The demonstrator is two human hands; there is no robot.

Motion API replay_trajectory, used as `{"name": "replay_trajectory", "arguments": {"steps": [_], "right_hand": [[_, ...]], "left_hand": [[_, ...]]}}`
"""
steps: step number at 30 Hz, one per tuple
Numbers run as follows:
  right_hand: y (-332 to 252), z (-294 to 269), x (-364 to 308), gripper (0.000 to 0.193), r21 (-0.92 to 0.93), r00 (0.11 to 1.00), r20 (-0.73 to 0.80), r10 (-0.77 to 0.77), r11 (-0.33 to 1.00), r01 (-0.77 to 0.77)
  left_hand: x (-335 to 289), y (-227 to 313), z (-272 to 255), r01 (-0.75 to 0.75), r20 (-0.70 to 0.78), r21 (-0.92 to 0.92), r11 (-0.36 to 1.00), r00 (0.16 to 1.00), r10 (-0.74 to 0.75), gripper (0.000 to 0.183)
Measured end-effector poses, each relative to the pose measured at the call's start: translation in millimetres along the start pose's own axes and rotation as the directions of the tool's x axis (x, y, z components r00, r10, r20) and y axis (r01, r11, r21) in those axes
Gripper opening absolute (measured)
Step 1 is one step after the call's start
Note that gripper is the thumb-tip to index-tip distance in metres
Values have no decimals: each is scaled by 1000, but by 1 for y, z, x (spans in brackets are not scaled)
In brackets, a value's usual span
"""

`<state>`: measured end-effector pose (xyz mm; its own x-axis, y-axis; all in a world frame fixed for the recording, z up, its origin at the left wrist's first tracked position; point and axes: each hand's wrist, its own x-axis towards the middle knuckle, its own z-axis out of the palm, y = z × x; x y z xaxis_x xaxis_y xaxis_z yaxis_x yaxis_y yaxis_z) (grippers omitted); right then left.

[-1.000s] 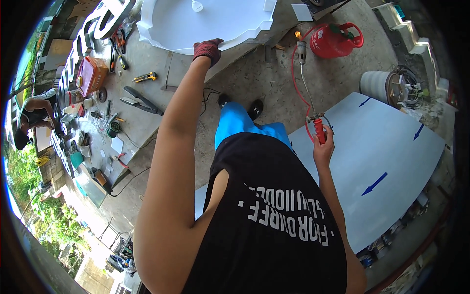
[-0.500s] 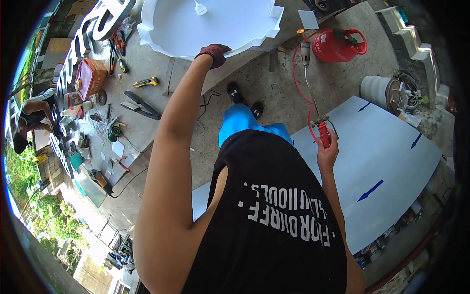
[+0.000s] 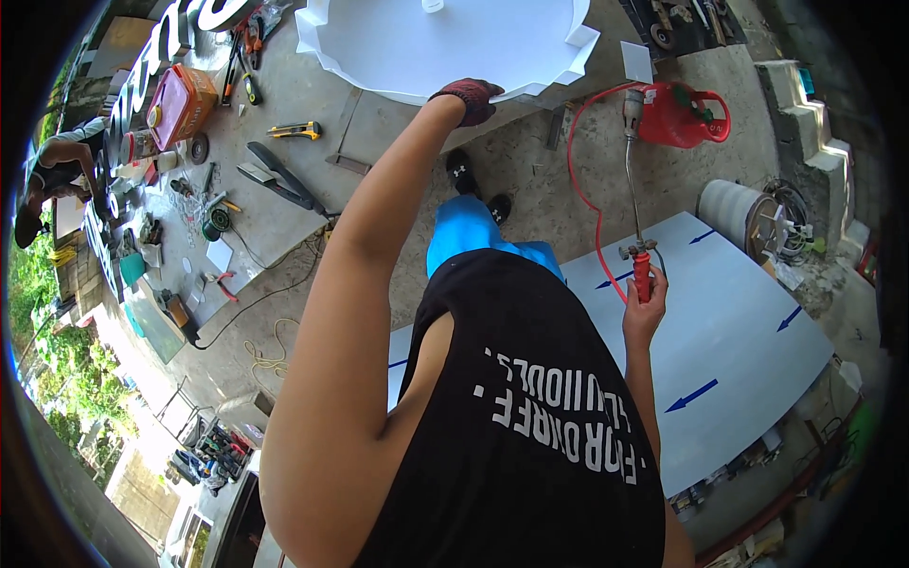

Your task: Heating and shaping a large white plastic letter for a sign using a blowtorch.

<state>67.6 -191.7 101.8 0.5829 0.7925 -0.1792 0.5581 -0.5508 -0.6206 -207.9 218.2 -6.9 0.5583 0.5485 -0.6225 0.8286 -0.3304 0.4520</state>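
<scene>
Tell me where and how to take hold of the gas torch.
Best by its red handle, coming from the person's own side, where the right hand holds it. That thick part lies nearest them; the metal burner sits at the far end of a thin neck, pointing away, and may be hot.

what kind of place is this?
Probably a sign-making workshop: a row of cut-out letters along the worktable, a yellow utility knife lying on it, and a gas torch in the right hand.
</scene>
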Motion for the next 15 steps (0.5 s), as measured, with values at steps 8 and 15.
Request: {"name": "replay_trajectory", "arguments": {"steps": [8, 15], "right_hand": [[-7, -2, 8, 47, -15, 999, 9, -42, 999, 43], [-9, -3, 13, 48, -31, 997, 13, -80, 996, 80]], "left_hand": [[8, 22, 7, 134, -135, 67, 989, 983, -124, 42], [2, 25, 12, 167, -200, 36, 985, 967, -156, 43]]}}
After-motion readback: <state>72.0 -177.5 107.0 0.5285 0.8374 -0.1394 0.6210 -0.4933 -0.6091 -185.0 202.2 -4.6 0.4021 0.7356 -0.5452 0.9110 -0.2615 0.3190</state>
